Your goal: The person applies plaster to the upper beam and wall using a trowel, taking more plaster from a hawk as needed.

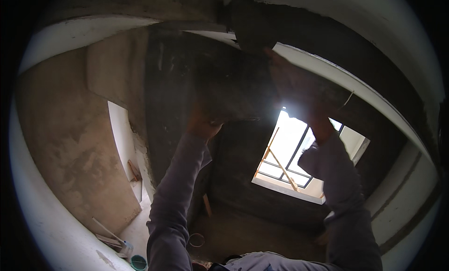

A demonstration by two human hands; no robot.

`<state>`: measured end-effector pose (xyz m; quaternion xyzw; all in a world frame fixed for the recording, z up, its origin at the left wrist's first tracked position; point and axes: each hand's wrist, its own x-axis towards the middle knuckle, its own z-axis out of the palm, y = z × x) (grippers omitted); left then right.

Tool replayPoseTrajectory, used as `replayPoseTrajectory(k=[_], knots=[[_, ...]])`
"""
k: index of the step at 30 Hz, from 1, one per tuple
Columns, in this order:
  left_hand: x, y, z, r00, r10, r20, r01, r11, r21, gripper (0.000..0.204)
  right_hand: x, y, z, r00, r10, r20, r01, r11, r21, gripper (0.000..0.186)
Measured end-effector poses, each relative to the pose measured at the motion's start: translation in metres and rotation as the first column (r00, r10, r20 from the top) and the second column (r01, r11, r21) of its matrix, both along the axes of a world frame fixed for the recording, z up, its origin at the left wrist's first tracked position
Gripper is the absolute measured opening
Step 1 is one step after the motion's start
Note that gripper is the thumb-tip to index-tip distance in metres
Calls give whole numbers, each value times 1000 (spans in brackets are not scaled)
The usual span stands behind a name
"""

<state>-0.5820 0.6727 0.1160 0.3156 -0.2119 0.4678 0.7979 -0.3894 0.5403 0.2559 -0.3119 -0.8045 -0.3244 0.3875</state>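
Both my arms reach up in grey sleeves. My left hand [204,126] is closed at the lower edge of a dark flat board [231,91], which is held up in front of me and merges with the dark wall behind. Higher and to the right, my right hand [286,74] is raised near the top of the wall, blurred and in shadow. Its fingers seem closed against a dark flat shape [255,25], whose kind I cannot make out. Dark grey plaster [308,27] covers the surface around it.
A bright window opening [290,154] with dark bars and a slanting wooden stick [283,168] lies beyond my right forearm. At left stand a brown plastered wall [61,135] and a doorway [119,133]. A green-rimmed bucket [139,262] and boards [108,241] sit low on the left.
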Motion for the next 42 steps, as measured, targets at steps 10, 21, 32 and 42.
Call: replayPoseTrajectory(k=[10, 21, 32, 42], knots=[[-98, -39, -72, 982, 134, 132, -125, 989, -75, 45, -84, 46, -27, 889, -14, -458, -106, 966, -236, 32], [-98, -75, -88, 905, 426, 0, -417, 884, -211, 47, -86, 24, -38, 823, -68, -564, -130, 944, -303, 27], [-120, -89, -144, 926, 376, -31, -370, 889, -269, 48, -95, 36, -35, 869, 157, -469, -182, 983, -8, 26], [-110, -98, -139, 912, 408, -41, -410, 905, -115, 49, -34, 6, -15, 785, 161, -599, -253, 965, -73, 30]])
